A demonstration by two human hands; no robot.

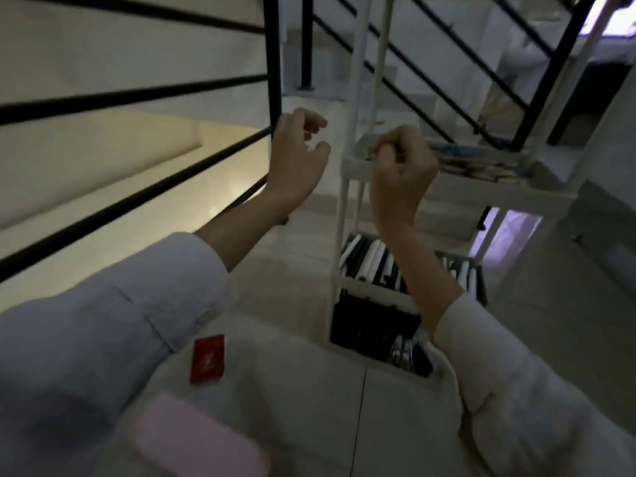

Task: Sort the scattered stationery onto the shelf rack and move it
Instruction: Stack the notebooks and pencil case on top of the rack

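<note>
From my feed the rack [481, 197] stands straight ahead of the right hand [402, 170], white and several tiers tall, its posts rising past the top of the view. The right hand is closed in a tight fist at the near corner of the middle tray [354, 165], fingers curled round its rim as far as the blur lets me judge. In that tray, just right of the fist, lies a flat spread of colourful stationery [481, 160]. Below the right wrist the next tier holds a row of black and white books [371, 263], and under that sits a darker tier whose contents I cannot make out.

The left hand [296, 156] hangs in the air a little left of the rack – fingers loosely curled, thumb apart, holding nothing. Just beside its knuckles runs the upright post of a black railing [272, 63], its bars stretching away to the left. Beyond both hands, pale stairs [309, 94] climb upward. Both forearms wear light sleeves – a red tag [207, 359] shows under the left one.
</note>
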